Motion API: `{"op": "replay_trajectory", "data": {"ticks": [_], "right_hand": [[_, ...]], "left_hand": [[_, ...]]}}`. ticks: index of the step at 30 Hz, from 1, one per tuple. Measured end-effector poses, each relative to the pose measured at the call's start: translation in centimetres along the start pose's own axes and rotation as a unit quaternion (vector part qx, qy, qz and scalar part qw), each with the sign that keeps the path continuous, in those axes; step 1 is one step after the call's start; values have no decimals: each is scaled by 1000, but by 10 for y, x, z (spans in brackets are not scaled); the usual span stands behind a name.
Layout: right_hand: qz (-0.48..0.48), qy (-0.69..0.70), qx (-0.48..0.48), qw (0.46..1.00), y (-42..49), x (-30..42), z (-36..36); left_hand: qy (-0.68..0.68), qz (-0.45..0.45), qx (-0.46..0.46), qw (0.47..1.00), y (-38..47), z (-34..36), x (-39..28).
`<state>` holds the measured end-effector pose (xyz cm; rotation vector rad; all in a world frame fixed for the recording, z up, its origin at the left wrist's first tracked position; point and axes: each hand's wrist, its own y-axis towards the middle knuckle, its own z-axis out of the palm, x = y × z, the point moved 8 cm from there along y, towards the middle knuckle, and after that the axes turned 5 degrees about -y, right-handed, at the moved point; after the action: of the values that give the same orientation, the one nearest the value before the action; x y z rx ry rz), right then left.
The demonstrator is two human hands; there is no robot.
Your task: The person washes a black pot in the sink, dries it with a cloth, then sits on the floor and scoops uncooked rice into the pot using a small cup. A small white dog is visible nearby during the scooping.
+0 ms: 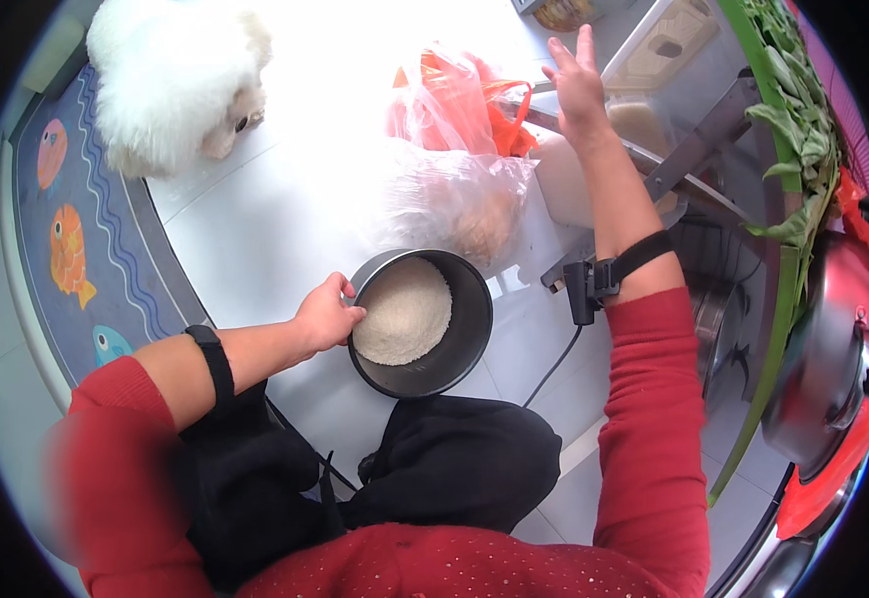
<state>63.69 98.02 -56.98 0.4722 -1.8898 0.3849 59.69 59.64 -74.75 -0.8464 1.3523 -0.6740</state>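
My left hand (328, 314) grips the left rim of a dark round cooking pot (468, 329), thumb over the edge. The pot is tilted towards me in front of my knees. Dry white rice (404, 314) lies heaped against its left side. My right hand (578, 86) is raised at the upper right with fingers spread and nothing in it. It is beside a clear plastic container (662, 45) and the metal frame of a low shelf. A clear plastic bag (453, 198) with unclear contents sits just beyond the pot, with orange and pink plastic bags (457, 101) behind it.
A fluffy white dog (180, 82) stands at the upper left by a blue fish-pattern mat (68, 247). On the right, leafy greens (793, 112) and a lidded pot (816, 359) rest on a green-edged shelf (767, 374). A black cable (558, 362) crosses the tiled floor.
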Motion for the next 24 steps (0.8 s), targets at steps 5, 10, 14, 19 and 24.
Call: {"op": "replay_trajectory", "data": {"ticks": [5, 10, 14, 19, 24], "right_hand": [[4, 10, -6, 1000, 26, -25, -35], [-26, 57, -76, 995, 32, -27, -59], [-16, 168, -144, 975, 7, -18, -72], [-32, 195, -109, 974, -31, -7, -79], [-68, 134, -24, 988, -89, -6, -54]], "left_hand": [[-6, -16, -2, 1000, -3, 0, 5], [2, -11, -2, 1000, -1, 0, 6], [-5, 0, -18, 1000, 2, -1, 3], [-25, -1, -17, 1000, 3, 0, 2], [3, 2, -30, 1000, 3, 0, 2]]}}
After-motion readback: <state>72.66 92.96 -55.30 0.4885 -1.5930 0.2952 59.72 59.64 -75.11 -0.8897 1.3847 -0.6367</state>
